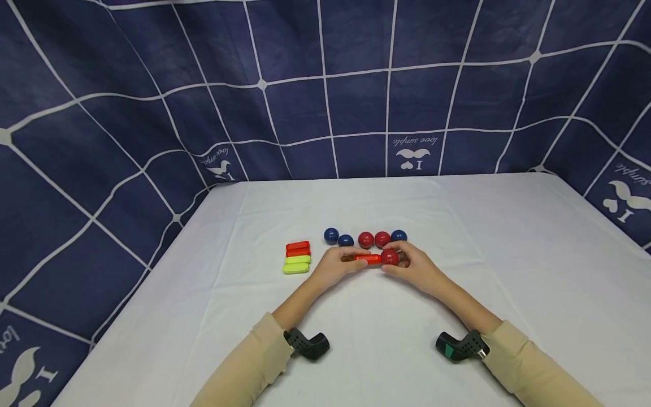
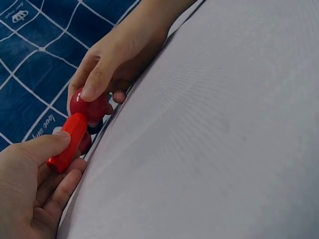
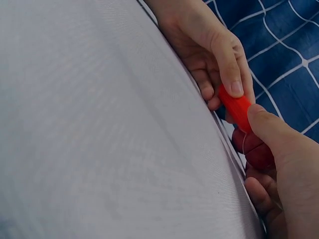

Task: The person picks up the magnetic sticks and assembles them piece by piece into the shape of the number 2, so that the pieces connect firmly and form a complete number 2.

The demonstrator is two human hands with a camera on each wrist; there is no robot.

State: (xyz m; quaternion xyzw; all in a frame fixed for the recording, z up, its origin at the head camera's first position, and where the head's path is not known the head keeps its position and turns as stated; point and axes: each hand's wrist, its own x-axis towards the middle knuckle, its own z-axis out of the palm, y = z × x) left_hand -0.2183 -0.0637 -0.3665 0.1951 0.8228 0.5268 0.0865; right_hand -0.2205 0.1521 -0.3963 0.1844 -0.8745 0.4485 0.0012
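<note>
My left hand pinches a bright red bar with rounded edges between thumb and fingers. With thumb and fingertips, my right hand holds a dark red ball. The bar's far end meets the ball, so the two line up between the hands in the head view. In the right wrist view the right thumb lies over the joint, and part of the ball is hidden behind it.
Just behind the hands runs a row of balls: two blue ones, two red ones and another blue one. Left of the left hand lie two red bars and two yellow-green bars on the white tabletop.
</note>
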